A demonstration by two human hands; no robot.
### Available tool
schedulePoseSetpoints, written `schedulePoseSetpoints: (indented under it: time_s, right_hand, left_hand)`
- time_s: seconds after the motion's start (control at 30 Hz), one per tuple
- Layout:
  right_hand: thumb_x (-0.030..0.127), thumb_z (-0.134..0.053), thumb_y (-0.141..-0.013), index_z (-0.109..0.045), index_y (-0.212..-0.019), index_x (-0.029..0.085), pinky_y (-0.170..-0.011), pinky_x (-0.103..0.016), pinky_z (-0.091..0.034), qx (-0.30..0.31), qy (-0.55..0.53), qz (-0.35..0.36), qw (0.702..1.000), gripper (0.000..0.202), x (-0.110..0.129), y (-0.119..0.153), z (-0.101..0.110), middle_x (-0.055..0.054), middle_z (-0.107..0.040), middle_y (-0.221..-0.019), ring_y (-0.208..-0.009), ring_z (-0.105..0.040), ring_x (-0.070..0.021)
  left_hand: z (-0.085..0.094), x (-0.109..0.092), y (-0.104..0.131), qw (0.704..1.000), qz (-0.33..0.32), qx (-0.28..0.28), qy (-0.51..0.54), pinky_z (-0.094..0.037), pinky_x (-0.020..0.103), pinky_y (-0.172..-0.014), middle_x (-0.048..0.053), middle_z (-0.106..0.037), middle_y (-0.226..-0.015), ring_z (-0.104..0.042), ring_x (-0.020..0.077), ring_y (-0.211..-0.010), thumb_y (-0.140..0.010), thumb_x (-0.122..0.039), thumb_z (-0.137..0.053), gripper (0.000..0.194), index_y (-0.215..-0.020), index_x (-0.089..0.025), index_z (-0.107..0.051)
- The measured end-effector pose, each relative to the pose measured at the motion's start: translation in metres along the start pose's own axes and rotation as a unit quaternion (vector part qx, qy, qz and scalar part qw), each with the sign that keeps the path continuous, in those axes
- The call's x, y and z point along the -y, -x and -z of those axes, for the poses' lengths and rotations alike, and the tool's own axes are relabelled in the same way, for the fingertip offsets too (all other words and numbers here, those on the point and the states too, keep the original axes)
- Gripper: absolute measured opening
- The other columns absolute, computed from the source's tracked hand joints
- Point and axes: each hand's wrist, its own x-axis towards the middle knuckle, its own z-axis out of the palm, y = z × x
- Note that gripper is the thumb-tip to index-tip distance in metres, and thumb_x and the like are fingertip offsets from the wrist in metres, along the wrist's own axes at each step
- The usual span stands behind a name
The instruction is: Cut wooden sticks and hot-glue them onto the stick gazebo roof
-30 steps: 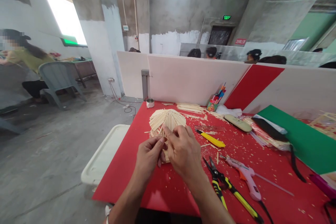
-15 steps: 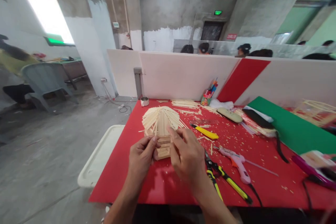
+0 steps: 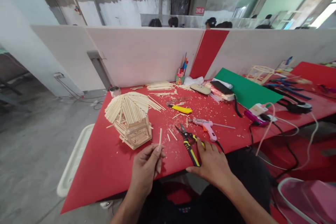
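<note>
My left hand pinches a short wooden stick upright between thumb and fingers, over the front of the red table. My right hand lies over the handles of the yellow-and-black cutters, its fingers spread and touching one handle. The cutters' jaws are apart and point away from me. Left of the hands stands a small model house of wooden sticks with a fan-shaped stick roof. Loose stick pieces lie between the model and the cutters.
A pink glue gun, a yellow knife, a pen cup and piles of sticks lie further back. A green board and a purple power strip are at the right. A white partition stands behind.
The view has swung right and down. My hands have left the model; the left now holds a stick to its right, and the right has moved onto the cutters.
</note>
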Motion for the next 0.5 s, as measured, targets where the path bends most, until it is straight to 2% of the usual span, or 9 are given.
schedulePoseSetpoints:
  time_s: [0.13,0.2,0.37,0.43,0.5]
  right_hand:
    - [0.031,-0.067,-0.062,-0.036,-0.139,0.010,-0.082,-0.046,-0.039,-0.006,0.029,0.025,0.999,0.086,-0.003,-0.008,0.003,-0.021,-0.051,-0.122,-0.113,-0.044,-0.0365]
    - [0.023,-0.063,-0.062,-0.037,-0.138,0.010,-0.080,-0.045,-0.039,-0.021,0.034,0.021,0.999,0.082,-0.008,-0.012,0.001,-0.021,-0.051,-0.119,-0.111,-0.045,-0.0357]
    - [0.012,-0.051,-0.065,-0.040,-0.135,0.007,-0.082,-0.040,-0.039,-0.067,-0.040,0.022,0.997,0.071,-0.020,-0.010,-0.007,-0.018,-0.054,-0.111,-0.105,-0.049,-0.0313]
    - [0.011,-0.050,-0.063,-0.037,-0.136,0.008,-0.087,-0.039,-0.039,-0.063,-0.127,0.040,0.989,0.074,-0.021,-0.003,-0.009,-0.016,-0.054,-0.112,-0.107,-0.049,-0.0286]
    - [0.009,-0.048,-0.062,-0.035,-0.137,0.012,-0.092,-0.036,-0.038,-0.056,-0.234,0.066,0.968,0.076,-0.019,0.005,-0.008,-0.012,-0.053,-0.116,-0.110,-0.049,-0.0240]
  left_hand:
    - [-0.001,-0.004,-0.006,0.990,0.102,0.043,0.091,-0.022,0.013,-0.031,0.000,-0.060,-0.059,-0.033,0.0002,-0.034,-0.065,-0.036,-0.074,0.028,-0.074,-0.012,-0.067]
    - [0.001,-0.004,-0.008,0.985,0.123,0.053,0.113,-0.022,0.013,-0.031,-0.001,-0.059,-0.058,-0.033,0.0000,-0.035,-0.064,-0.034,-0.076,0.027,-0.074,-0.011,-0.066]
    - [0.003,0.003,-0.012,0.991,0.087,0.032,0.099,-0.024,0.012,-0.032,0.000,-0.062,-0.060,-0.036,0.0004,-0.035,-0.067,-0.034,-0.074,0.026,-0.075,-0.011,-0.066]
    - [0.001,0.004,-0.013,0.993,0.076,0.026,0.083,-0.024,0.012,-0.031,0.000,-0.062,-0.060,-0.036,0.0007,-0.035,-0.066,-0.036,-0.074,0.027,-0.075,-0.011,-0.066]
    - [-0.002,0.003,-0.014,0.995,0.067,0.020,0.068,-0.024,0.012,-0.030,-0.001,-0.061,-0.059,-0.036,0.0008,-0.034,-0.065,-0.038,-0.075,0.029,-0.074,-0.011,-0.067]
